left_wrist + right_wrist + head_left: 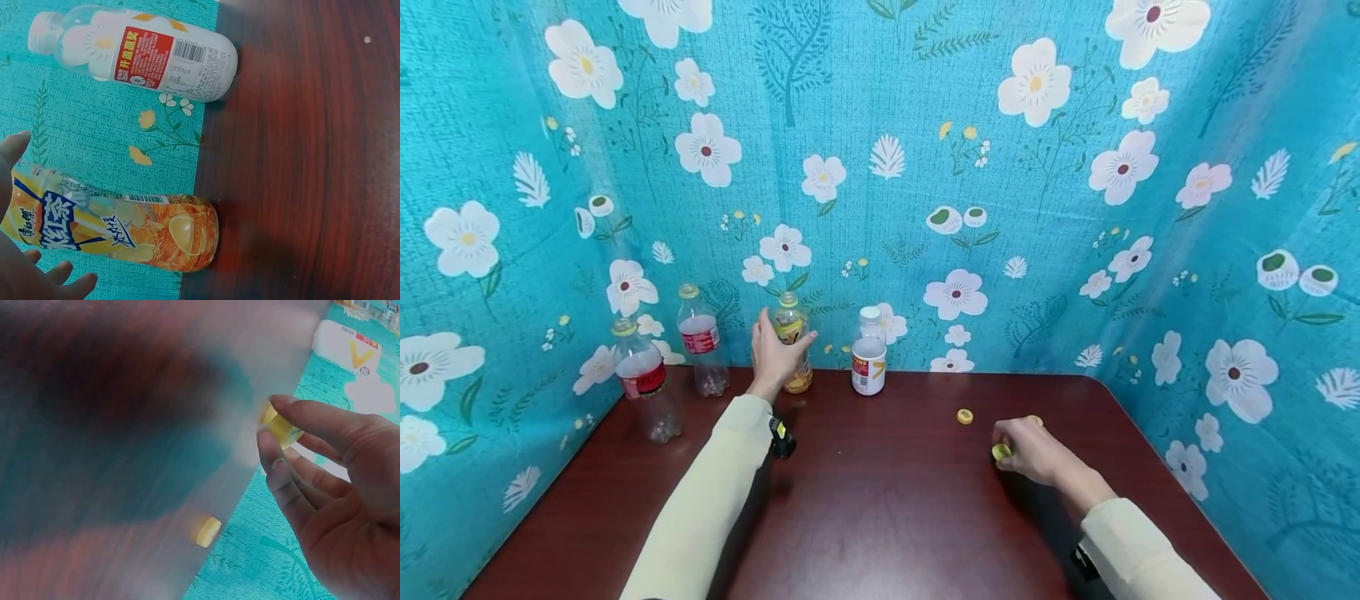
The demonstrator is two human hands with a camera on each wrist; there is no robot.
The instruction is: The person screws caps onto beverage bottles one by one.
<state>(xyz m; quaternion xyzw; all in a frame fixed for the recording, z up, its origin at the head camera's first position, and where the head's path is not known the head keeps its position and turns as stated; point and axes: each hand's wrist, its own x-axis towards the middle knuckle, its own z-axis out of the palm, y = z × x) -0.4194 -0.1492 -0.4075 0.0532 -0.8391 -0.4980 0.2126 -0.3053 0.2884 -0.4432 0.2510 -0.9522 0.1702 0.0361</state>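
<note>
Right-hand fingers [284, 484], yellow cap [286, 432] between their tips

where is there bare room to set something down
Bare table lies between both sleeves, in front of the white bottle. Crowded: back left (two red-labelled bottles, tea bottle, left hand); right (yellow caps, right hand).

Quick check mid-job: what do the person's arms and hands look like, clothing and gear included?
The left sleeve and right sleeve are plain pale cream. The left hand and right hand are ungloved. A small black device with a yellow-green patch sits by the left sleeve's cuff.
</note>
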